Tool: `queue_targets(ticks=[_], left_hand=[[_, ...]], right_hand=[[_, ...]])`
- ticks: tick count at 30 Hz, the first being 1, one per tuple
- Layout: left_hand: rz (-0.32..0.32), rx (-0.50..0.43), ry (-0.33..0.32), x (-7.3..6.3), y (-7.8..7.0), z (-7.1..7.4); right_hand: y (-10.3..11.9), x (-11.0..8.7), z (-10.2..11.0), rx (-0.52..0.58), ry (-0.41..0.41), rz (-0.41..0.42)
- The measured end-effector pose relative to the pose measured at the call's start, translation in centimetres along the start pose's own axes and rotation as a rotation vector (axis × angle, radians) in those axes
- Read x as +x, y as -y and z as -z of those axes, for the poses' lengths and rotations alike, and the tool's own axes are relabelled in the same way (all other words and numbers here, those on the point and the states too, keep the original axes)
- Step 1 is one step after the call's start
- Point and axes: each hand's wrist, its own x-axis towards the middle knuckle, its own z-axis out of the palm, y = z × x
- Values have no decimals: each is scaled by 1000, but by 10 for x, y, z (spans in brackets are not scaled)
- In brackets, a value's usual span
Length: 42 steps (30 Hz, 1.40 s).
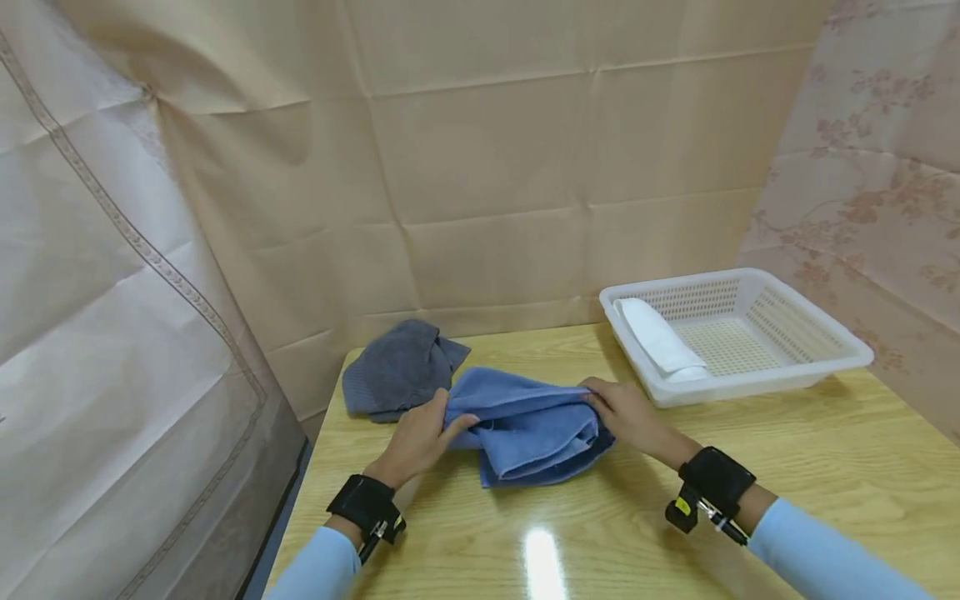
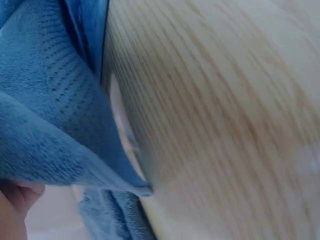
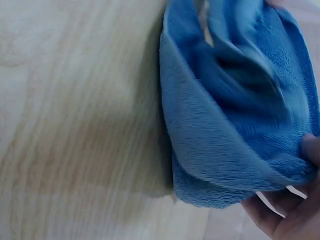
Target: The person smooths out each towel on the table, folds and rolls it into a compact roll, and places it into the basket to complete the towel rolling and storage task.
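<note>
A blue towel hangs in loose folds between both hands, its lower part close over the wooden table. My left hand pinches its left end between thumb and fingers. At the upper right edge, my right hand grips the cloth. In the right wrist view, the right thumb lies on top of the towel with fingers beneath, and the folds gape open toward the camera. The left wrist view shows a towel corner drooping beside the left hand, which is mostly cut off at the frame edge.
A crumpled dark grey towel lies at the table's back left, just behind the left hand. At the back right stands a white plastic basket with a rolled white towel along its left side. Curtains surround the wooden table.
</note>
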Motion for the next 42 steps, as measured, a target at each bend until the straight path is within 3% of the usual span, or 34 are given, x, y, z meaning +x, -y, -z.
queue_targets(ticks=[5, 11, 13, 15, 18, 21, 25, 33, 36, 42], left_hand=[[-62, 79, 41, 6, -15, -3], [-187, -19, 86, 20, -40, -12], [-210, -37, 42, 22, -46, -13], [-212, -21, -44, 23, -48, -8], [-159, -8, -177, 21, -42, 5], [-135, 11, -252, 19, -30, 20], [-133, 43, -284, 13, -9, 35], [-10, 72, -342, -7, 29, 55], [-18, 72, -387, -13, 37, 68], [-106, 95, -496, -17, 43, 101]], right_hand=[[11, 6, 10, 57, -86, -103], [52, 21, 7, 103, -93, -32], [63, 25, 4, 93, -85, 9], [67, 26, 2, 80, -72, 34], [60, 20, 2, 0, -82, 36], [41, 11, 8, -127, -149, -1], [17, -2, 24, -244, -239, -62], [-3, -26, 68, -208, -334, -100], [-9, -35, 84, -230, -371, -98], [-13, -46, 109, -257, -369, -88]])
